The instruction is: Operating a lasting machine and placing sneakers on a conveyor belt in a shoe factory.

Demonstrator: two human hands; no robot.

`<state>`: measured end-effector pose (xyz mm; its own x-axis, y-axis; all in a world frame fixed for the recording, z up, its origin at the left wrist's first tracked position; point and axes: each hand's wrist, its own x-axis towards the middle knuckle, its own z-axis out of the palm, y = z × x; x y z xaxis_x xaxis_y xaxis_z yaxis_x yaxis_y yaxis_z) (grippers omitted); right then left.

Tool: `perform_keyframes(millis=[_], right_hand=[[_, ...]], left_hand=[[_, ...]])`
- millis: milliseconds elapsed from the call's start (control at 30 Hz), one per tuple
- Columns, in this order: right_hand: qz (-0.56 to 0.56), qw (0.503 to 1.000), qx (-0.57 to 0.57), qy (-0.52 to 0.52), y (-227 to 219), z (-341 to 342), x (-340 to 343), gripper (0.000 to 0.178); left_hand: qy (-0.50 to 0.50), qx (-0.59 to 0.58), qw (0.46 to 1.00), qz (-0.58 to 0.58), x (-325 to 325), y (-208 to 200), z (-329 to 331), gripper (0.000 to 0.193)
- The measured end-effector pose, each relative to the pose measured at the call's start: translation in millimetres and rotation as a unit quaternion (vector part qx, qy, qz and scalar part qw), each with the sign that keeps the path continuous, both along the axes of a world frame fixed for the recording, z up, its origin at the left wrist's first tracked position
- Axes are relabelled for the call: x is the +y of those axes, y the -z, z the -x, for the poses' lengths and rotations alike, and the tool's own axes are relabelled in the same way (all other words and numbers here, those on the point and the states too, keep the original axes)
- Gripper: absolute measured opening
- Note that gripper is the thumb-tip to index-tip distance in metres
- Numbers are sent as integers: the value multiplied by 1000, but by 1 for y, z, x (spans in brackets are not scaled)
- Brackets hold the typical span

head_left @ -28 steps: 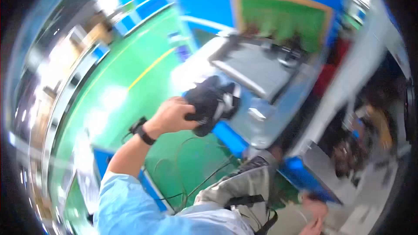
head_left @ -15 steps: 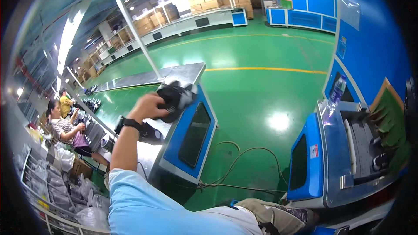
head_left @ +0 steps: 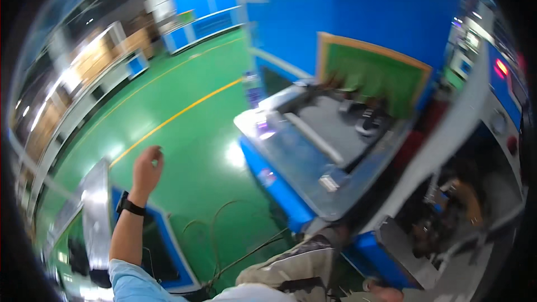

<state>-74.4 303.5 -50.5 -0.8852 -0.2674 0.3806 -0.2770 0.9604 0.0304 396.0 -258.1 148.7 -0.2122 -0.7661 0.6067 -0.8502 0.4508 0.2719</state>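
My left hand [head_left: 148, 169], with a black band on its wrist, is raised over the green floor beside the blue-sided bench [head_left: 98, 218]. It holds nothing. Its fingers curl loosely, and a small gap shows by the thumb. Dark blurred shapes [head_left: 78, 254] lie on the bench below and left of it. My right hand [head_left: 386, 293] is partly in view at the lower edge, next to a blue and grey machine part; its fingers are too blurred to read. A black-and-white shoe [head_left: 369, 122] lies on the grey bed of the machine ahead, apart from both hands.
The blue machine [head_left: 279, 182] has a metal rim and a green fringed curtain [head_left: 375, 72] in a wooden frame. A plastic bottle [head_left: 253, 89] stands at its left corner. Cables [head_left: 246, 257] lie on the floor. Another machine [head_left: 447, 207] with a dark opening stands right.
My view has swung right. My left hand held a black and grey shoe above the bench's end; now it is empty. My right hand has come into view at the bottom.
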Motion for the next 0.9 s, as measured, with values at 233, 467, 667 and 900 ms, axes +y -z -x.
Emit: perform_keyframes(millis=[233, 467, 667, 900], right_hand=[[101, 973, -180, 103, 30, 24, 25, 72], [150, 982, -104, 39, 37, 38, 14, 73], [29, 964, -194, 182, 7, 50, -13, 68], [86, 995, -23, 33, -28, 36, -33, 47]], left_hand=[[416, -111, 866, -255, -72, 62, 463, 44], [303, 185, 899, -257, -136, 179, 734, 69], [308, 29, 921, -235, -123, 143, 708, 68], [401, 222, 792, -402, -30, 61, 529, 54]])
